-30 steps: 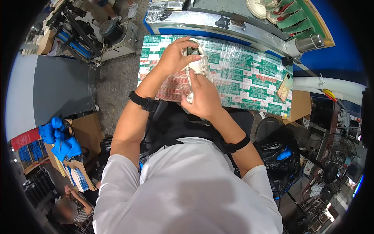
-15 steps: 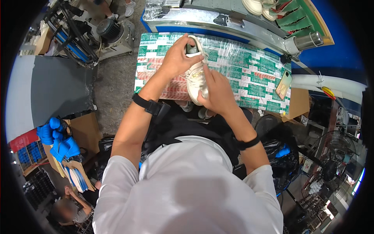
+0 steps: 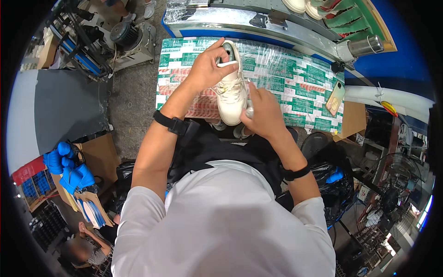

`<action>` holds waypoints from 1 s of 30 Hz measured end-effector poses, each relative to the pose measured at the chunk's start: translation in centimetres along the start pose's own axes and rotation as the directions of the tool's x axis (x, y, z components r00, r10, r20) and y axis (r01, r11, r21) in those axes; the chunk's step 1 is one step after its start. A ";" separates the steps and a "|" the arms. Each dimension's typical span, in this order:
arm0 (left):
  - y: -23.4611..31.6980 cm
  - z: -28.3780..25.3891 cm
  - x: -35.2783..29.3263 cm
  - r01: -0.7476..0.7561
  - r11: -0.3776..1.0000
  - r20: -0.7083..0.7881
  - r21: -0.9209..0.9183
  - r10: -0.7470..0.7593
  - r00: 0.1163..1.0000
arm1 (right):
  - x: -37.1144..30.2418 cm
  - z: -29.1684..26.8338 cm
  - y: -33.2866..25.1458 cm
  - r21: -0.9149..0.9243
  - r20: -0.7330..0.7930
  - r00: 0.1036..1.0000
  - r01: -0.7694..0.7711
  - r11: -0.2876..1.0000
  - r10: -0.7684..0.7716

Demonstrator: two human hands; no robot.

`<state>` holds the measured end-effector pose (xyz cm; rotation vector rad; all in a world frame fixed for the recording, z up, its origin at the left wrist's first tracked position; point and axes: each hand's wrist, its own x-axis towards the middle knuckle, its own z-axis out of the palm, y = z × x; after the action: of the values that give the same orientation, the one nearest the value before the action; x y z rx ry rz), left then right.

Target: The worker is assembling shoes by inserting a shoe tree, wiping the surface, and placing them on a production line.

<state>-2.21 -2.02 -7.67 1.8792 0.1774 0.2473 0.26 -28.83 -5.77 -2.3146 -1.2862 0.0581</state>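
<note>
A cream-white lace-up sneaker (image 3: 230, 104) is held over the tape-covered worktop, its toe towards me and its opening away. My left hand (image 3: 210, 69) is closed on the sneaker's collar and tongue, the thumb across the tongue and the fingers at the opening. Just right of the laces, my right hand (image 3: 265, 113) is closed round a slim silvery tool (image 3: 249, 112). Its thin tip shows near the index finger, close to the eyelets. Most of the tool is hidden in the hand, so its exact kind is unclear.
The worktop (image 3: 295, 87) is wrapped in green, white and red printed tape. A phone (image 3: 335, 99) lies at its right end. Behind runs a metal machine edge (image 3: 221, 17), with pale shoes (image 3: 295, 4) beyond. Blue bundles (image 3: 69, 166) sit at left; a person (image 3: 87, 247) is at lower left.
The sneaker has turned so its top faces up more squarely. My right hand has moved slightly right and down, off the shoe's side, showing the silvery tool. My left hand keeps its hold.
</note>
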 end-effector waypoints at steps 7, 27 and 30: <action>-1.3 -1.0 -3.1 -0.109 0.993 -0.180 0.043 0.115 0.977 | -6.5 -5.0 -4.9 0.254 0.114 0.993 0.008 0.967 -0.038; -0.2 -0.4 -1.5 0.082 0.993 -0.129 0.086 -0.070 0.989 | 0.9 0.2 -1.6 0.189 -0.018 1.000 0.018 0.982 -0.015; -0.5 -1.1 -1.6 -0.061 0.967 -0.136 0.246 0.097 0.986 | -1.3 -1.7 -1.9 0.036 0.126 0.985 -0.124 0.992 0.119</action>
<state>-4.01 -1.27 -7.90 2.1128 0.2419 0.4362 -1.46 -29.68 -3.72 -2.3814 -1.1879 0.2711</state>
